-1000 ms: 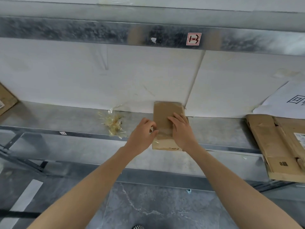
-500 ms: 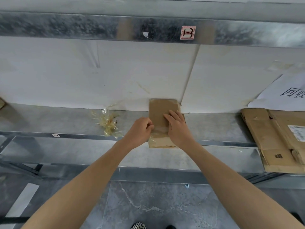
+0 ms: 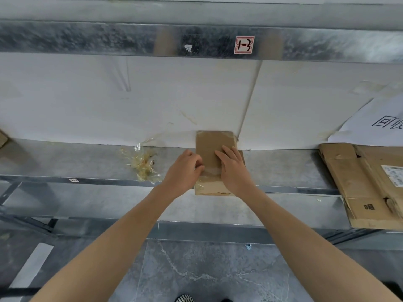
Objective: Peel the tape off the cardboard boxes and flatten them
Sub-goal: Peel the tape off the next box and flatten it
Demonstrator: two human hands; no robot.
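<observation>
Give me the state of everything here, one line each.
Small box: on shelf, taped, not flattened.
Tape strip: stuck across the box.
Left hand: fingers curled, pinching tape strip.
Right hand: flat, pressing the box.
Tape wad: crumpled, loose on shelf.
Big cardboard: flattened, lying at right.

A single wide-angle camera, worn on the person's head, looked forward and down along both bare forearms toward a metal shelf (image 3: 283, 166) backed by a white wall panel (image 3: 109, 105). The left hand (image 3: 183, 168) and right hand (image 3: 234, 171) met on a cardboard box (image 3: 209, 144) near the centre of the frame, at arm's length from the lens. An upper shelf beam (image 3: 109, 40) ran across the top of the view, while the grey floor (image 3: 207, 269) and the toe of a striped shoe (image 3: 185, 298) filled the bottom edge. Flattened cardboard (image 3: 359, 182) was cut off by the right border.
</observation>
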